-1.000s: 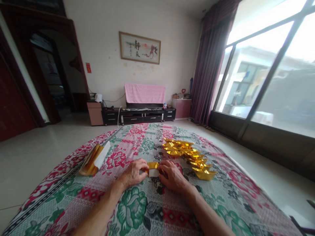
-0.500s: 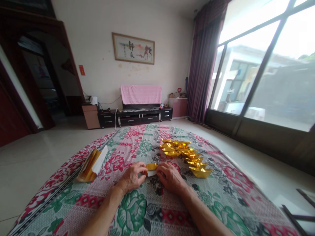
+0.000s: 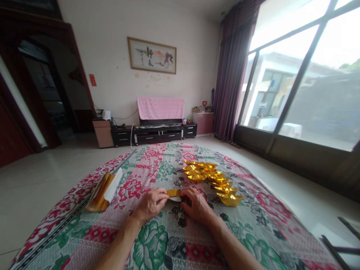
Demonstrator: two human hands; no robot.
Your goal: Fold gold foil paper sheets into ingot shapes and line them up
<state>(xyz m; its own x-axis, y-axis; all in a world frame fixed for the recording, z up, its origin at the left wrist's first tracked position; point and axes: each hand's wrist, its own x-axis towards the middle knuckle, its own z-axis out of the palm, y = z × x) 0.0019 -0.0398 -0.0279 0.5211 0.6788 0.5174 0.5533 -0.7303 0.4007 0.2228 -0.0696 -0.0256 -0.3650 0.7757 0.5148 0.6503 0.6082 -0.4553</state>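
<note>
A small folded piece of gold foil paper (image 3: pixel 173 192) with a white underside lies between my hands at the middle of the cloth. My left hand (image 3: pixel 153 203) pinches its left end, thumb and fingers together. The right end is gripped by my right hand (image 3: pixel 194 202), whose fingers curl over it and partly hide it. To the right of my right hand sit several folded gold paper ingots (image 3: pixel 230 198), grouped in a slanting row. Off to the left lies a stack of gold foil sheets (image 3: pixel 101 192), loosely curled, with white backs showing.
A flowered cloth (image 3: pixel 150 243) covers the rounded table. Beyond it stand a low black TV cabinet (image 3: pixel 160 135) and a television under a pink cloth (image 3: pixel 161 108). Large windows (image 3: pixel 323 86) and a purple curtain (image 3: pixel 230 82) are on the right, a doorway (image 3: pixel 47 86) on the left.
The white lower edge of the foil paper now bows into a curve and shows less. Both hands remain at its ends, with the fingers slightly shifted.
</note>
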